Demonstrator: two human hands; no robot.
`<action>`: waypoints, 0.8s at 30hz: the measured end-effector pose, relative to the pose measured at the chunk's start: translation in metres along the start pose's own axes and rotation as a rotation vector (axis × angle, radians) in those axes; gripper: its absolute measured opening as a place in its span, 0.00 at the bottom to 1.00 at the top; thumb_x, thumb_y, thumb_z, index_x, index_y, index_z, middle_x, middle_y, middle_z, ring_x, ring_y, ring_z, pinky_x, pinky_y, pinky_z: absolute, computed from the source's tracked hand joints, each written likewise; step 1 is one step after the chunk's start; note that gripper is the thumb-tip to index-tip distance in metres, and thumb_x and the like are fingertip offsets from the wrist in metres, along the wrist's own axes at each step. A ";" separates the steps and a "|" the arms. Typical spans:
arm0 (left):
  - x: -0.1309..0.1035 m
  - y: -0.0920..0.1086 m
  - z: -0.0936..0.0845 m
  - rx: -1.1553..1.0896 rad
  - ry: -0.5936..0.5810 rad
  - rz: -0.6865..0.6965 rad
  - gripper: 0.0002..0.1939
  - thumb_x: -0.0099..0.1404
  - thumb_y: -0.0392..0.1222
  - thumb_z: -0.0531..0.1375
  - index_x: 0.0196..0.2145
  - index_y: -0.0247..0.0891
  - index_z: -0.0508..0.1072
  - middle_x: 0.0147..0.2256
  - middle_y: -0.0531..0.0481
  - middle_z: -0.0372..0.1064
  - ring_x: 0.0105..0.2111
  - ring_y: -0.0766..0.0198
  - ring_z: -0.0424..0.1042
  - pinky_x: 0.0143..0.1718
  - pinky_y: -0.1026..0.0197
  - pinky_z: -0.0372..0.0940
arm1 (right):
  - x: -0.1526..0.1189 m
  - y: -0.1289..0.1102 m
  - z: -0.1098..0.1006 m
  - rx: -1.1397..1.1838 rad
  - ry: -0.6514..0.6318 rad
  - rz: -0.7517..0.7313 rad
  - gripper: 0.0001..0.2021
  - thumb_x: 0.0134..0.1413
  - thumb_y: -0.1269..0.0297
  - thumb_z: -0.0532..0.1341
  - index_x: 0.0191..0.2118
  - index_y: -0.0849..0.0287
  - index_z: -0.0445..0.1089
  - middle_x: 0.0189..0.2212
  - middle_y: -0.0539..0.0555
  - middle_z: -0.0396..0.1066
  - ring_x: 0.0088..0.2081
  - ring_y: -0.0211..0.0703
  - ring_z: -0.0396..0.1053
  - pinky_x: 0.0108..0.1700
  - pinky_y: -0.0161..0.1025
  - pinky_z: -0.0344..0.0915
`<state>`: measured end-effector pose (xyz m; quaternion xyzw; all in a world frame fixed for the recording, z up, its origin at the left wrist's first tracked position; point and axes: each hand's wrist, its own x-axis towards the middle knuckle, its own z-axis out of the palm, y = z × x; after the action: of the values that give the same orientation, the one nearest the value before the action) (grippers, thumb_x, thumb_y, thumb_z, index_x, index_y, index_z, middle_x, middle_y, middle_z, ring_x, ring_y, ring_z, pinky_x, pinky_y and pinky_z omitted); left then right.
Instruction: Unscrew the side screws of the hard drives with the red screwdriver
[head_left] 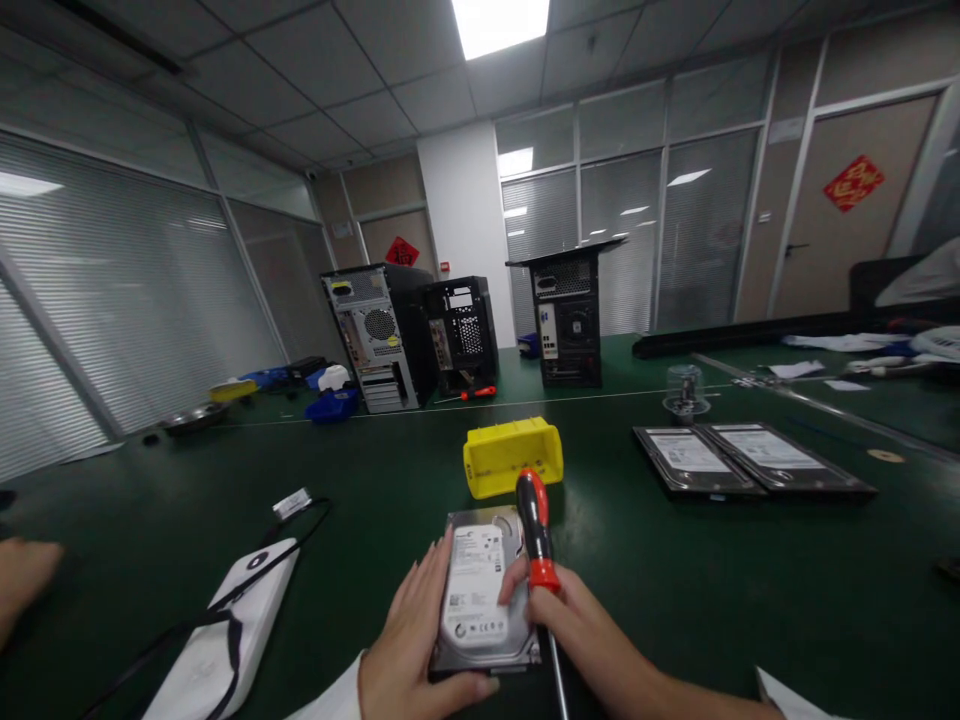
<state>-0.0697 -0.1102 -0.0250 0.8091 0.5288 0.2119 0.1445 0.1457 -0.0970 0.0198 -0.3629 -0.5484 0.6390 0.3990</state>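
A silver hard drive (474,590) with a white label lies in front of me on the green table. My left hand (409,635) grips it, fingers along its left side and thumb across its near edge. In my right hand (566,610) is a red and black screwdriver (534,510), its handle pointing up and away and its shaft running down toward me. A fingertip of that hand touches the drive's label. Just beyond the drive stands a yellow plastic bin (512,450) with a few small dark pieces inside, too small to name.
Two more hard drives (772,448) lie at right, near a clear plastic container (685,390). A white device with a black strap (240,615) is at left, near another person's hand (26,580). Computer cases (379,335) and another screwdriver (478,393) are at the back.
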 end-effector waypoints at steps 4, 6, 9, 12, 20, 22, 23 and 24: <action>-0.011 -0.017 0.003 0.111 0.143 -0.012 0.57 0.52 0.46 0.66 0.64 0.49 0.26 0.66 0.42 0.37 0.63 0.42 0.44 0.62 0.38 0.41 | 0.015 0.007 0.017 0.025 -0.068 -0.076 0.10 0.38 0.65 0.51 0.29 0.62 0.64 0.35 0.56 0.66 0.39 0.45 0.66 0.39 0.38 0.63; -0.015 -0.027 0.000 0.115 0.178 -0.040 0.57 0.52 0.45 0.66 0.64 0.50 0.26 0.65 0.42 0.39 0.63 0.42 0.46 0.61 0.37 0.42 | 0.024 0.010 0.025 0.040 -0.078 -0.103 0.09 0.39 0.66 0.51 0.29 0.62 0.64 0.40 0.57 0.66 0.43 0.45 0.66 0.40 0.38 0.63; -0.015 -0.045 -0.012 0.041 0.171 -0.045 0.55 0.53 0.46 0.65 0.64 0.49 0.28 0.65 0.42 0.40 0.63 0.45 0.48 0.62 0.41 0.45 | 0.039 0.014 0.038 0.046 -0.078 -0.148 0.08 0.41 0.68 0.52 0.30 0.61 0.65 0.44 0.55 0.66 0.47 0.44 0.66 0.45 0.37 0.63; -0.009 -0.062 -0.028 -0.088 0.118 -0.060 0.52 0.54 0.49 0.63 0.65 0.45 0.32 0.65 0.42 0.40 0.64 0.48 0.45 0.63 0.45 0.44 | 0.054 0.015 0.050 0.041 -0.073 -0.165 0.07 0.42 0.70 0.53 0.30 0.61 0.66 0.41 0.53 0.67 0.47 0.43 0.66 0.47 0.38 0.63; 0.009 -0.075 -0.044 -0.371 0.028 -0.157 0.59 0.47 0.58 0.66 0.65 0.40 0.36 0.64 0.40 0.42 0.63 0.48 0.47 0.63 0.47 0.43 | 0.076 0.025 0.066 -0.031 -0.016 -0.204 0.14 0.46 0.70 0.54 0.41 0.59 0.67 0.42 0.54 0.67 0.49 0.45 0.65 0.51 0.40 0.62; 0.016 -0.074 -0.046 -0.374 0.030 -0.194 0.58 0.46 0.57 0.66 0.65 0.41 0.37 0.64 0.40 0.43 0.63 0.46 0.45 0.63 0.45 0.40 | 0.085 0.028 0.066 -0.056 -0.001 -0.218 0.17 0.47 0.69 0.54 0.45 0.60 0.66 0.46 0.55 0.66 0.50 0.46 0.64 0.52 0.40 0.61; 0.019 -0.074 -0.048 -0.370 0.029 -0.214 0.57 0.46 0.57 0.67 0.65 0.42 0.39 0.64 0.41 0.44 0.64 0.46 0.44 0.63 0.43 0.38 | 0.090 0.028 0.066 -0.066 0.005 -0.228 0.18 0.47 0.69 0.54 0.47 0.60 0.65 0.48 0.55 0.65 0.51 0.46 0.64 0.53 0.40 0.61; 0.023 -0.074 -0.050 -0.370 0.028 -0.228 0.57 0.46 0.56 0.67 0.65 0.43 0.40 0.64 0.41 0.44 0.64 0.45 0.43 0.63 0.42 0.36 | 0.094 0.029 0.066 -0.074 0.012 -0.241 0.19 0.48 0.69 0.54 0.48 0.61 0.64 0.49 0.56 0.64 0.51 0.46 0.63 0.53 0.40 0.61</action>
<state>-0.1449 -0.0595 -0.0114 0.7008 0.5708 0.2989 0.3062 0.0437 -0.0407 -0.0020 -0.3126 -0.6088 0.5636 0.4626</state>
